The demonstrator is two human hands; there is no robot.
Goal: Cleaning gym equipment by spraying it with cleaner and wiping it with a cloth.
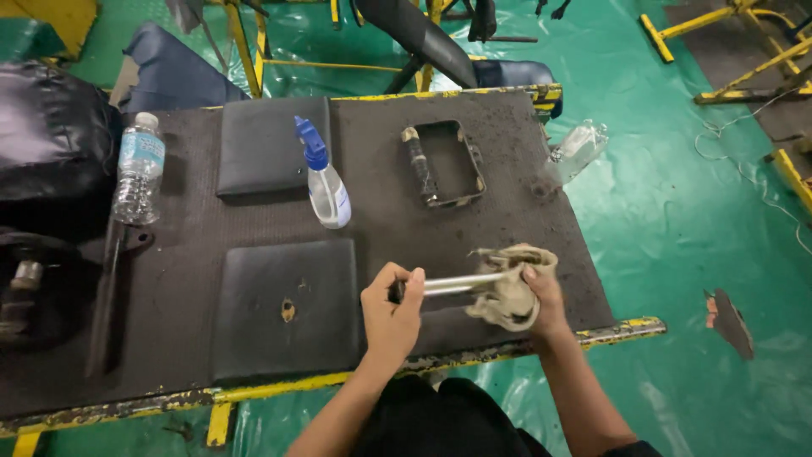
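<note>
While the left hand (391,306) closes around the dark end of a shiny metal rod (457,283), the right hand (541,296) is shut on a dirty beige rag (509,286) bunched over the rod's other end. The rod lies roughly level between the two hands, just above the near right part of the tabletop (186,254) (a dark, gritty mat with a chipped yellow edge).

Further back on the tabletop a spray bottle (326,182) with a blue nozzle stands upright near the middle. A clear water bottle (138,169) stands toward the left edge. Two dark square pads lie flat: the far pad (271,144) just left of the spray bottle, the near pad (288,309) (it has a small hole in it) just left of the left hand. A worn rectangular frame (444,165) lies right of the spray bottle, well apart from the hands.
</note>
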